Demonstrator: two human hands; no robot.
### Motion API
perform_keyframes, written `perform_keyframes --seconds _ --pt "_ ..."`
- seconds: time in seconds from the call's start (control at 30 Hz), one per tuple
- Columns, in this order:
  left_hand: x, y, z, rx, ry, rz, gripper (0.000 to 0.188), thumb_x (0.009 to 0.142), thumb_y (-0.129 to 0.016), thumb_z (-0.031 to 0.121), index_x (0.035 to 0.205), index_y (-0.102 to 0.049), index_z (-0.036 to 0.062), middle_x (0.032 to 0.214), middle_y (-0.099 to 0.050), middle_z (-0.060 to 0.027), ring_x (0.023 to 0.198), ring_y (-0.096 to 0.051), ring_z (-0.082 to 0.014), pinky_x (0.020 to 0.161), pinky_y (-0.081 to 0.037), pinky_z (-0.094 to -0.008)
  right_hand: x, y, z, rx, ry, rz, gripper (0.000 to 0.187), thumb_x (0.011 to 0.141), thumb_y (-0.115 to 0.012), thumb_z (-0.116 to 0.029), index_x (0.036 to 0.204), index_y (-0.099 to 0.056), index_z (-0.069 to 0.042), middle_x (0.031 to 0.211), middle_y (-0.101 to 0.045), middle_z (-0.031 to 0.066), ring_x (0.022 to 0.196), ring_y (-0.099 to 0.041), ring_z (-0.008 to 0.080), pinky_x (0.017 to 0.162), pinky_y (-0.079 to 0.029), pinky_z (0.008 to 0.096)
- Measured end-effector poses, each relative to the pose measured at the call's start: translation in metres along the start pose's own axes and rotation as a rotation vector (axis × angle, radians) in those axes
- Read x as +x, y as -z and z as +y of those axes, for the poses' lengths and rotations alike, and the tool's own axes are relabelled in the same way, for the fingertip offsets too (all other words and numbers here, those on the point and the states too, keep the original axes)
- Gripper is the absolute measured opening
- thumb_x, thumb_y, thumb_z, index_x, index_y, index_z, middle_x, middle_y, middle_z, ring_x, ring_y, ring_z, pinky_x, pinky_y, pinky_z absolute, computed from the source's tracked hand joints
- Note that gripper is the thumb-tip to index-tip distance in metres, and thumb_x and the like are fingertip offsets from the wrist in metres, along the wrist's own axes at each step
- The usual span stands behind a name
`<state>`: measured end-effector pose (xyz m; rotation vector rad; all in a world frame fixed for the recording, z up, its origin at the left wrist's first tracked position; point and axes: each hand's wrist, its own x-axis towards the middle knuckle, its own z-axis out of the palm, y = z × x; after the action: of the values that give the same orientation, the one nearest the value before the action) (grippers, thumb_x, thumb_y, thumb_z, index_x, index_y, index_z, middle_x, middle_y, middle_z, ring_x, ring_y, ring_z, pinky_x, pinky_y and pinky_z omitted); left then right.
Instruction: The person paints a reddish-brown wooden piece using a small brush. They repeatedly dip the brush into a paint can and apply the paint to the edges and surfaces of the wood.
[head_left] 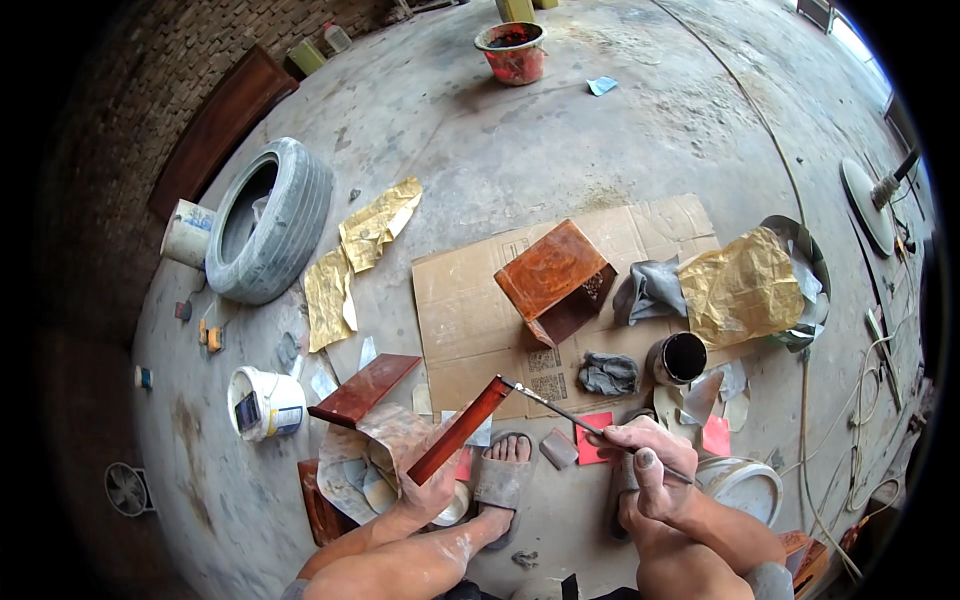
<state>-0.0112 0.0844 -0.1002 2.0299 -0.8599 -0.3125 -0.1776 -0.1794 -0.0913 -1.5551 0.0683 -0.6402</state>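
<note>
Right hand [660,458], bare and dusted pale: fingers and thumb closed on a thin, dark-handled brush [560,411], its slim tip pointing away to the left.

Left hand [428,497], bare: gripping the lower end of a long, narrow, glossy red-brown wooden strip [458,432], held aslant over the floor in front of the body. Brush tip at the strip's upper end; whether the two touch cannot be told.

Near the left hand: one flat, dark red-brown wooden board [366,390], and one white plastic bucket [268,408] beyond it.

Near the right hand: one square red sheet [593,437] on the floor, and one round container with a black interior [680,358].

Farther out: one flattened brown cardboard sheet [455,300], bearing a hollow, orange-brown wooden box [553,268] and a crumpled dark grey cloth [608,373].

Hazards, by judgement: the strip, grasped at one end only, could swing or slip should the left hand loosen, and strike the grey sandal [497,487] or the floor. Uneven pressure from the brush could mark the glossy face. Loose dust could cling to any wet surface. A careless reach by the right arm could tip the black container onto the cardboard.
</note>
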Motion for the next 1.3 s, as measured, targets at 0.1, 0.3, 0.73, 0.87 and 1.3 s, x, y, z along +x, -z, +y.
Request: perform_keyframes --seconds 0.1,0.3,0.73,0.87,1.3 --pt "-0.013 -0.005 -0.024 -0.044 0.059 0.031 0.036 0.090 -0.065 -0.003 0.125 -0.061 -0.0062 0.120 -0.068 -0.0211 0.107 -0.069 -0.0319 0.089 -0.053 -0.0383 0.001 0.000 0.002 -0.019 0.041 0.011 0.029 0.101 -0.048 -0.008 0.118 -0.065 0.007 0.106 -0.073 0.0189 0.074 -0.065 0.0199 0.066 -0.055 0.0303" --pt "-0.005 -0.005 -0.012 0.038 -0.005 0.026 0.037 0.089 -0.066 -0.003 0.125 -0.060 -0.0065 0.117 -0.069 -0.0203 0.104 -0.069 -0.0316 0.088 -0.054 -0.0383 0.001 -0.003 0.004 -0.005 0.028 -0.012 0.029 0.101 -0.048 -0.009 0.120 -0.064 0.007 0.106 -0.073 0.0195 0.075 -0.064 0.0202 0.067 -0.055 0.0303" --pt "0.000 -0.005 -0.005 0.002 -0.064 0.069 0.038 0.090 -0.063 -0.006 0.128 -0.059 -0.0062 0.112 -0.070 -0.0180 0.093 -0.069 -0.0274 0.079 -0.053 -0.0356 0.000 -0.007 0.005 -0.015 0.062 -0.049 0.030 0.101 -0.048 -0.009 0.121 -0.064 0.007 0.106 -0.072 0.0196 0.078 -0.064 0.0214 0.070 -0.054 0.0322" --pt "0.005 -0.009 0.002 -0.080 -0.059 0.051 0.041 0.091 -0.059 -0.009 0.132 -0.058 -0.0044 0.093 -0.067 -0.0094 0.072 -0.061 -0.0161 0.063 -0.049 -0.0294 -0.002 -0.006 0.004 -0.020 0.030 -0.078 0.030 0.101 -0.048 -0.008 0.121 -0.064 0.007 0.105 -0.072 0.0197 0.077 -0.065 0.0217 0.069 -0.054 0.0321" --pt "0.009 -0.005 0.011 -0.096 -0.058 0.039 0.047 0.091 -0.055 -0.011 0.138 -0.055 -0.0028 0.095 -0.061 -0.0073 0.076 -0.055 -0.0131 0.065 -0.044 -0.0280 -0.005 -0.014 0.003 0.046 0.105 -0.232 0.030 0.094 -0.052 -0.002 0.119 -0.065 0.007 0.109 -0.072 0.0203 0.082 -0.067 0.0267 0.075 -0.055 0.0355"
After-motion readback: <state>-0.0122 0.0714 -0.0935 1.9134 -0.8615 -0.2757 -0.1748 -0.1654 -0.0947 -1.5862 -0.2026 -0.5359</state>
